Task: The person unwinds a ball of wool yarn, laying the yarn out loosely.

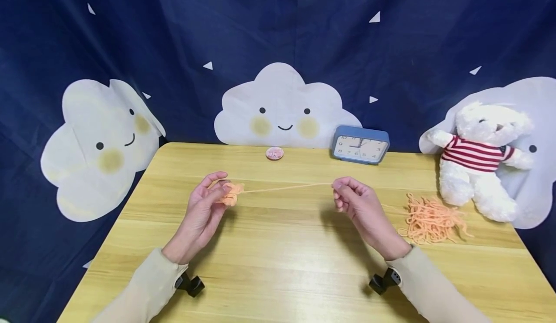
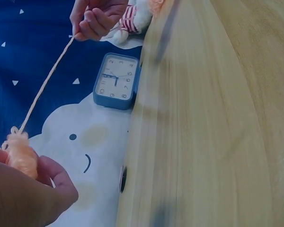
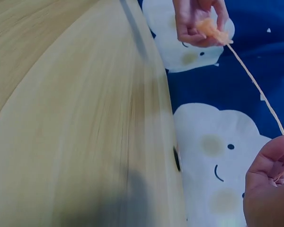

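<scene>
My left hand [image 1: 203,210] holds a small peach yarn bundle [image 1: 230,194] between thumb and fingers, above the left half of the table. From the bundle a single yarn strand [image 1: 284,188] runs across to my right hand [image 1: 358,205], which pinches it between thumb and index finger. The strand looks taut and nearly level in the head view. In the left wrist view the bundle [image 2: 22,158] shows small loops at its top. A faint length of yarn trails from behind the right hand toward a loose peach yarn pile [image 1: 434,220] on the table.
A blue clock [image 1: 360,144] stands at the table's back edge, with a small round pink disc [image 1: 274,153] left of it. At the right sits a white teddy bear [image 1: 478,159] in a striped shirt, behind the yarn pile. A dark blue curtain [image 1: 187,23] hangs behind the wooden table [image 1: 278,265].
</scene>
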### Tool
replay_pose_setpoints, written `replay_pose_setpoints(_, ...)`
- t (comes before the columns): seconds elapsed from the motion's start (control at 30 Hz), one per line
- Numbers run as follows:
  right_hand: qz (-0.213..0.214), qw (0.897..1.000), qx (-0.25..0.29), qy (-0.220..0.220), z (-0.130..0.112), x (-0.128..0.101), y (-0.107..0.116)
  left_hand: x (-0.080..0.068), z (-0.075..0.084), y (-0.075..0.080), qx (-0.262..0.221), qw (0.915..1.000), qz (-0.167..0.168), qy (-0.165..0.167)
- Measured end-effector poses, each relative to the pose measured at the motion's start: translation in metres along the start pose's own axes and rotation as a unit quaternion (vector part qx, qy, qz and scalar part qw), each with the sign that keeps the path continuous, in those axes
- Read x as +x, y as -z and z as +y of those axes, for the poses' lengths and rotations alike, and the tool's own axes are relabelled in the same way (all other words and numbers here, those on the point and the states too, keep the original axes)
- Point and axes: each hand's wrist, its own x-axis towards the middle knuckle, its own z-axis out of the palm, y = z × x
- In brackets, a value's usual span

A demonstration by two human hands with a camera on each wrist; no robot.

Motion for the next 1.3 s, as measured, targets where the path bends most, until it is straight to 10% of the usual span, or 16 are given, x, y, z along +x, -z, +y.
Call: replay_pose_setpoints(1.3, 0.049, 0.988, 0.116, 0.086, -0.031, -0.045, 0.126, -0.001, 0.007, 0.009, -0.050, 0.9984, -0.003, -0.027)
